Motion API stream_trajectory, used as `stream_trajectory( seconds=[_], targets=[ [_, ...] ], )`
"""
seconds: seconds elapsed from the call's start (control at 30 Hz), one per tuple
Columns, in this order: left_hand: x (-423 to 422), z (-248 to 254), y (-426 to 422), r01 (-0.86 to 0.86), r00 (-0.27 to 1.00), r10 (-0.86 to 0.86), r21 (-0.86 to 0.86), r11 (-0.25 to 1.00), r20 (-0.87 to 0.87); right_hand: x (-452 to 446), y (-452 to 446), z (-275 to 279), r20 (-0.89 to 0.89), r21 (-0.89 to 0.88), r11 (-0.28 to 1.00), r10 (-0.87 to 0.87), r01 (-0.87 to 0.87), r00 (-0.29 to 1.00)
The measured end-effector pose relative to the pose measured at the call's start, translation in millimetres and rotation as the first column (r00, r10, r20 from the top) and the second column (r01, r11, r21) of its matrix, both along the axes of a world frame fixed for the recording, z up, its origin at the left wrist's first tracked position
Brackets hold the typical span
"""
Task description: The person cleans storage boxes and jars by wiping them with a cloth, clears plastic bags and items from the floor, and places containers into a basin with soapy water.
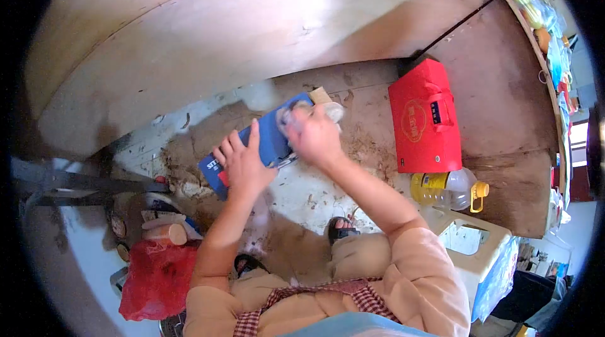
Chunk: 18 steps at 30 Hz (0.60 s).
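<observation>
One blue printed carton (270, 134) — lying on dirt-strewn floor (302, 195) ahead of feet, both hands at it. Left hand (242, 164) spread over near end, fingers splayed, palm down. Right hand (315, 135) curled at far end beside pale roundish item (335, 111); motion blur — cannot tell whether fingers pinch it. Work seems underway, not finished: hands busy on carton, nothing visibly completed. What remains cannot be told. Red gift box (419, 116) stands well apart, untouched.
</observation>
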<state>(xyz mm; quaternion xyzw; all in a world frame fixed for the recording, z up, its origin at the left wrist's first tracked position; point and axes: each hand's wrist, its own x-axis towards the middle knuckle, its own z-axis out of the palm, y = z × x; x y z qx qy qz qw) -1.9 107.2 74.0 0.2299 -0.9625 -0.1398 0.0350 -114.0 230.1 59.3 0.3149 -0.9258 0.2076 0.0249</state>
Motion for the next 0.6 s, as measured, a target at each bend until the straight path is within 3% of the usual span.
stream_trajectory(
  seconds=[0.07, 0.13, 0.27, 0.37, 0.47, 0.6],
  targets=[
    [5.1, -3.6, -5.6, 0.003, 1.000, -0.003, 0.004, 1.000, -0.002, 4.4, 6.0, 3.0, -0.001, -0.024, 0.999, 0.041, -0.041, 0.999],
    [6.9, -7.9, -5.0, 0.014, 0.999, -0.015, -0.023, 1.000, -0.034, -23.2, 12.6, -1.6, 0.048, 0.084, 0.994, -0.069, 0.065, 0.996],
    [6.1, -5.5, -1.7, 0.044, 0.997, -0.045, -0.017, 0.999, -0.056, -9.3, 30.9, 10.1, -0.045, 0.169, 0.986, 0.007, 0.000, 0.999],
    [7.3, -5.8, -7.1, 0.152, 0.983, -0.153, -0.016, 0.988, -0.104, 4.4, 43.7, 26.8, 0.068, 0.293, 0.956, -0.012, -0.008, 0.998],
    [4.0, -12.6, -2.8, 0.182, 0.973, -0.190, -0.068, 0.981, -0.129, -7.3, 37.3, 31.6, 0.043, 0.262, 0.961, 0.084, -0.092, 0.996],
    [4.8, -10.5, 5.8, 0.193, 0.972, -0.203, -0.087, 0.977, -0.119, -33.6, 3.7, -3.3, -0.189, -0.007, 0.996, -0.092, 0.092, 0.978]
  ],
)
